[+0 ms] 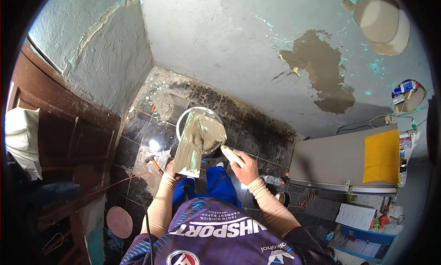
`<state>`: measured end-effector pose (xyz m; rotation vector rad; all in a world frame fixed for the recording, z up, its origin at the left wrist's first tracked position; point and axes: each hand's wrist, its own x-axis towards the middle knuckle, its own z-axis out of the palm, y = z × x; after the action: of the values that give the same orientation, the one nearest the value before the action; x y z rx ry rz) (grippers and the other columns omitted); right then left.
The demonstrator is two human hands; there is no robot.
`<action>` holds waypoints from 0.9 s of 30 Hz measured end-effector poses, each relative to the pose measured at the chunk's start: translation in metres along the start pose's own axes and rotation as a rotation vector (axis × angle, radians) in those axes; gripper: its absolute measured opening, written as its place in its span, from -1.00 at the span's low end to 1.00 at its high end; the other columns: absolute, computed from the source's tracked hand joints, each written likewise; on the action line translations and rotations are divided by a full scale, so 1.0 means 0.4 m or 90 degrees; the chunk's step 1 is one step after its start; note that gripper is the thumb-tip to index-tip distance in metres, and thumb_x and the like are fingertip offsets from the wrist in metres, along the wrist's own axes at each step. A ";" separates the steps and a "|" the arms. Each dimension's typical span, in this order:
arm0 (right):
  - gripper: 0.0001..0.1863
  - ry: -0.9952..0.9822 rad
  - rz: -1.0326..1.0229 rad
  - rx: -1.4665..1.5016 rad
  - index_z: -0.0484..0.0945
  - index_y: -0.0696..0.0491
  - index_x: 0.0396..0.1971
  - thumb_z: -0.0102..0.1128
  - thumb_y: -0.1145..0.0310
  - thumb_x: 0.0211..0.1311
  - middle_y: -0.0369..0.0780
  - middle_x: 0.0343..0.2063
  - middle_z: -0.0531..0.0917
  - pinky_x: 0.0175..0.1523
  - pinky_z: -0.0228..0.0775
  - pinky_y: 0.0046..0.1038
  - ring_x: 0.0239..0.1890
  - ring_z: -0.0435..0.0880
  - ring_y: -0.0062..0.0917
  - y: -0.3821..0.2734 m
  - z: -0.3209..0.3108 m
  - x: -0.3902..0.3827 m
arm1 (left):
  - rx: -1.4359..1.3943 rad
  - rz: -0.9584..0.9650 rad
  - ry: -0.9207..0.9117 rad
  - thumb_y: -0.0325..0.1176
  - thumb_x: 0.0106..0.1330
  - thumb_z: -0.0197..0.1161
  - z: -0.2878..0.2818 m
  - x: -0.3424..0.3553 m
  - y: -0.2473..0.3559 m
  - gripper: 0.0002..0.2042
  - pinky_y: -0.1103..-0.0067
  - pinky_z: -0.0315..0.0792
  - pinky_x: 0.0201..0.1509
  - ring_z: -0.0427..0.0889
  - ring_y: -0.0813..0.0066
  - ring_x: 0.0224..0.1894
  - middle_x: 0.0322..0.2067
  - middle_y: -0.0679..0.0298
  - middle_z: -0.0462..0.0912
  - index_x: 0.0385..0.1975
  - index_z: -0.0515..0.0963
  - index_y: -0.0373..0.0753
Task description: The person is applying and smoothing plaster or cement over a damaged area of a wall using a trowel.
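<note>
Gripping a mortar-coated board (pixel 195 143) left hand (pixel 171 169), right hand (pixel 243 166) clasping trowel (pixel 231 154).

Place: a lived-in room of a home under repair, where I am plastering.
Wall: my grey plaster skim (pixel 239 39) with a bare brown patch (pixel 321 76) and flecks of old turquoise paint.
Floor: dark tiles (pixel 257 136) smeared with plaster dust, a white bucket (pixel 183 120) standing on them.
Home signs: a wooden door (pixel 59 131), a fridge (pixel 340 161) under a yellow cloth (pixel 381 157).
</note>
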<state>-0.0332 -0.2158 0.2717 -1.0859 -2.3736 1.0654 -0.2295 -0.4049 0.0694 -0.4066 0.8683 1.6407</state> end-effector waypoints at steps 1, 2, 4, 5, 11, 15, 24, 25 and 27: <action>-0.66 0.014 -0.007 0.006 0.52 0.10 -0.19 0.16 0.41 -0.07 -0.05 -0.30 0.62 -0.14 0.47 -0.37 -0.24 0.62 -0.21 0.009 0.010 0.005 | -0.010 0.005 -0.011 -0.32 0.29 -0.02 -0.003 -0.002 0.001 -0.71 0.42 0.52 -0.12 0.62 0.31 -0.22 -0.22 0.15 0.61 -0.09 0.47 -0.34; -0.66 0.019 -0.002 0.003 0.52 0.10 -0.19 0.16 0.41 -0.07 -0.05 -0.30 0.62 -0.14 0.47 -0.37 -0.24 0.62 -0.21 0.020 0.010 0.006 | -0.016 0.003 -0.029 -0.33 0.29 -0.02 0.036 -0.007 0.010 -0.71 0.42 0.52 -0.11 0.62 0.31 -0.21 -0.21 0.15 0.61 -0.10 0.47 -0.34; -0.68 0.033 0.022 0.000 0.53 0.10 -0.21 0.16 0.41 -0.06 -0.05 -0.30 0.62 -0.14 0.47 -0.37 -0.24 0.62 -0.21 0.034 0.012 0.004 | 0.098 0.026 0.018 -0.34 0.28 0.00 0.078 -0.042 0.033 -0.73 0.42 0.52 -0.12 0.62 0.30 -0.21 -0.21 0.14 0.61 -0.12 0.48 -0.34; -0.68 0.035 0.024 0.001 0.53 0.10 -0.21 0.16 0.41 -0.06 -0.05 -0.30 0.62 -0.14 0.47 -0.37 -0.24 0.62 -0.21 0.046 0.015 0.002 | 0.159 0.024 0.022 -0.34 0.28 -0.01 0.088 -0.052 0.040 -0.73 0.42 0.52 -0.13 0.62 0.30 -0.22 -0.22 0.14 0.61 -0.13 0.48 -0.34; -0.72 0.099 0.102 0.076 0.51 0.17 -0.27 0.18 0.39 -0.03 -0.08 -0.31 0.63 -0.12 0.43 -0.46 -0.23 0.64 -0.37 0.147 0.114 0.019 | 0.011 0.009 -0.025 -0.30 0.29 -0.04 -0.065 -0.007 0.010 -0.72 0.41 0.53 -0.20 0.62 0.31 -0.27 -0.28 0.17 0.62 -0.15 0.48 -0.34; -0.72 0.071 0.206 0.082 0.56 0.05 -0.29 0.22 0.26 -0.04 -0.12 -0.33 0.64 -0.14 0.44 -0.41 -0.25 0.63 -0.32 0.226 0.206 0.037 | -0.031 -0.011 0.024 -0.22 0.31 -0.05 -0.105 0.002 0.012 -0.69 0.39 0.53 -0.18 0.61 0.30 -0.23 -0.25 0.22 0.62 -0.10 0.45 -0.28; -0.58 -0.137 0.264 -0.007 0.47 0.00 -0.08 0.08 0.15 0.04 -0.01 -0.14 0.56 0.04 0.34 -0.27 -0.03 0.51 -0.16 0.283 0.317 0.128 | -0.062 0.042 -0.076 -0.18 0.28 0.04 -0.075 0.011 0.020 -0.65 0.31 0.48 -0.05 0.58 0.24 -0.14 -0.16 0.21 0.60 -0.04 0.44 -0.25; -0.57 -0.190 0.266 -0.019 0.45 -0.01 -0.05 0.05 0.17 0.06 -0.01 -0.11 0.54 0.08 0.31 -0.28 0.00 0.48 -0.16 0.292 0.315 0.132 | -0.013 0.055 -0.057 -0.16 0.28 0.03 -0.056 0.004 0.024 -0.64 0.31 0.47 -0.04 0.57 0.25 -0.12 -0.15 0.20 0.59 -0.04 0.44 -0.25; -0.54 -0.260 0.259 -0.021 0.40 -0.01 0.05 -0.02 0.22 0.10 0.01 -0.02 0.48 0.18 0.23 -0.30 0.08 0.42 -0.16 0.340 0.300 0.129 | -0.053 0.041 -0.064 -0.16 0.29 0.02 0.013 0.010 0.025 -0.65 0.33 0.47 -0.05 0.58 0.26 -0.13 -0.16 0.20 0.59 -0.04 0.44 -0.25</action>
<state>-0.0637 -0.1779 0.0895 -1.5345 -2.5378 1.5152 -0.2389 -0.3988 0.0733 -0.3527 0.7467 1.7454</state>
